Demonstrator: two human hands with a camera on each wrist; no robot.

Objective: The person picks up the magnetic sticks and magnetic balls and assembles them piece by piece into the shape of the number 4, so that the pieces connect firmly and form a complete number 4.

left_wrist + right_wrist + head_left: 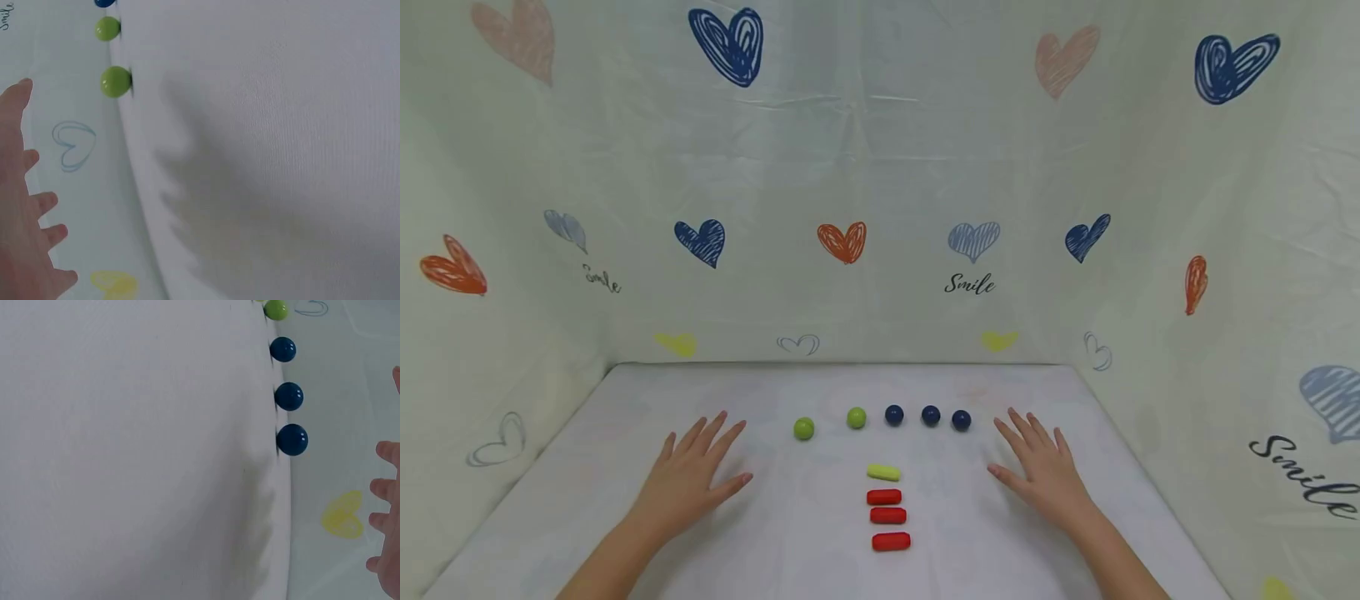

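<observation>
Fingers spread, my left hand (pixel 687 479) hovers over the left part of the table, holding nothing. Opposite it, my right hand (pixel 1042 473) is also spread and holds nothing. Between them, toward the back, runs a row of balls: a left green ball (pixel 803 428), another green ball (pixel 856 417), then three dark blue balls (pixel 930 415). The rightmost blue ball (pixel 292 439) is nearest my right hand; the left green ball (pixel 116 82) is nearest my left. In front lies a column of short rods: one yellow-green rod (pixel 883 472), then three red rods (pixel 888 516).
A white cloth covers the table (pixel 805 550). Pale curtains (pixel 850 167) printed with hearts and the word Smile enclose it at the back and both sides. The hands cast soft shadows on the cloth.
</observation>
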